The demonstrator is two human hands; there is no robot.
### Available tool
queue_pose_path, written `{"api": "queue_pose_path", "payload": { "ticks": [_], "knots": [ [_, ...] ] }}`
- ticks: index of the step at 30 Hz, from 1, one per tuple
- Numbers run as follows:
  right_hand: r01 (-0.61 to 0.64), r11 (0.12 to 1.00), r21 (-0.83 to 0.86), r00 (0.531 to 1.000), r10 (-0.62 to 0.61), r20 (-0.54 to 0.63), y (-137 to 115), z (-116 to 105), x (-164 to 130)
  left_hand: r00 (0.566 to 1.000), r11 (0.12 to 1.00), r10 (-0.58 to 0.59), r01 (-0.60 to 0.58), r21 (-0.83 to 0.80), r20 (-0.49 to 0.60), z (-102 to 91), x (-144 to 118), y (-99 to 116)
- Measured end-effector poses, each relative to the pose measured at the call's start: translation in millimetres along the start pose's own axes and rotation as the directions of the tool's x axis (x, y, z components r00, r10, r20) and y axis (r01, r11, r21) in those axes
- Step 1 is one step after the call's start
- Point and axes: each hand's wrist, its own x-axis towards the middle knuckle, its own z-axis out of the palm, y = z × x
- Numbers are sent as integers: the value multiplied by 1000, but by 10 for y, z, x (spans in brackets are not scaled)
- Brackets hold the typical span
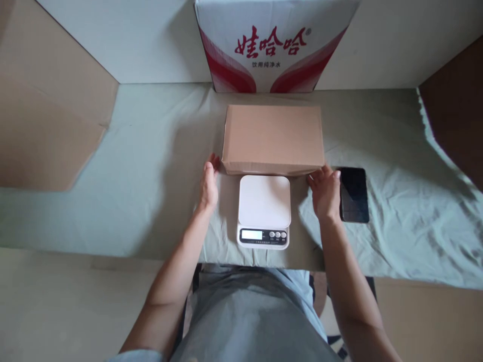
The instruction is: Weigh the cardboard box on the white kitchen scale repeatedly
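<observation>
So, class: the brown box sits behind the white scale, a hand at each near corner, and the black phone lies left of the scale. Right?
Not quite. The head view shows the black phone right of the white scale, beside the right hand. The brown box and left hand are as stated.

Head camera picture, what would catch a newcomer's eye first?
The plain brown cardboard box lies mid-table, with the left hand at its near left corner and the right hand at its near right corner. Just before it sits a white kitchen scale. A red-and-white printed carton stands behind.
</observation>
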Motion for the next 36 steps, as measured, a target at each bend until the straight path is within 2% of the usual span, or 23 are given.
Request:
{"api": "queue_pose_path", "payload": {
  "ticks": [9,14,18,22,25,31,36],
  "knots": [
    [4,999,33,1000,-3,-30,14,-20,8,1000,999,-15,15,47,-1,-23,-17,27],
    [91,996,12,993,-92,70,-106,121,19,993,996,76,-79,33,95,89,-41,168],
    [110,993,-34,989,-106,99,-238,197,30,990,993,98,-104,56,105,213,-97,388],
    [223,975,5,973,-223,52,-455,145,-147,962,967,239,-248,53,133,217,-310,717],
    [242,967,84,970,-244,12,-590,84,-428,967,967,235,-243,76,95,113,-582,861],
    [153,988,22,988,-153,16,-538,-18,-921,988,989,121,-128,71,91,-106,-1075,792],
    [136,976,-168,991,-137,7,-409,-112,-1046,997,994,70,-73,77,44,-179,-1220,716]
  ]
}}
